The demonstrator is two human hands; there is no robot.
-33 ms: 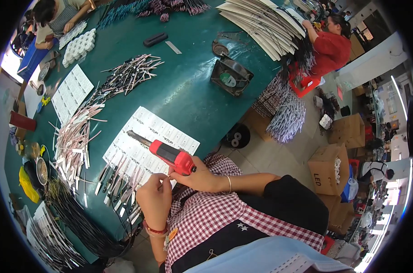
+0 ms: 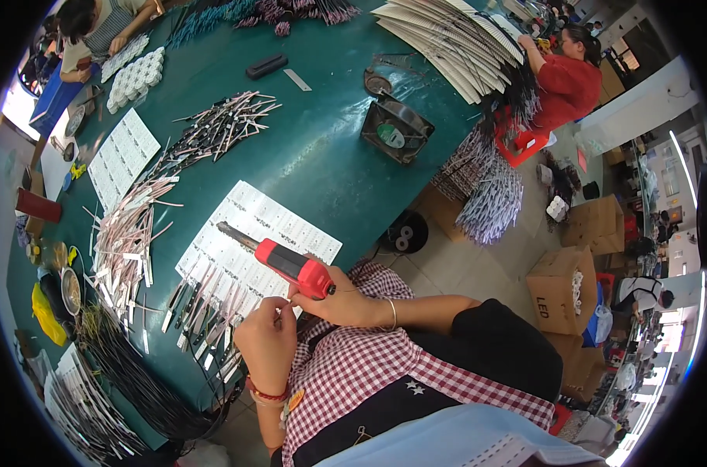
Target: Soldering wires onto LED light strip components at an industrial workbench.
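My right hand (image 2: 345,302) grips a red power tool (image 2: 292,265) by its handle, with the dark metal nozzle pointing up and left over a white sheet of printed labels (image 2: 291,224). My left hand (image 2: 266,342) is just below it at the table's near edge. It pinches a small thin wire piece (image 2: 279,315) close to the back end of the tool. A row of dark thin pieces with white tags (image 2: 205,305) lies on the lower part of the sheet, left of both hands.
On the green table (image 2: 314,167) are a small black fan (image 2: 396,128), piles of tagged wires (image 2: 128,233), black cables (image 2: 135,381) and a fanned stack of white sheets (image 2: 447,39). A person in red (image 2: 563,82) works at the far right, another person (image 2: 96,31) at the far left. Cardboard boxes (image 2: 563,288) stand on the floor.
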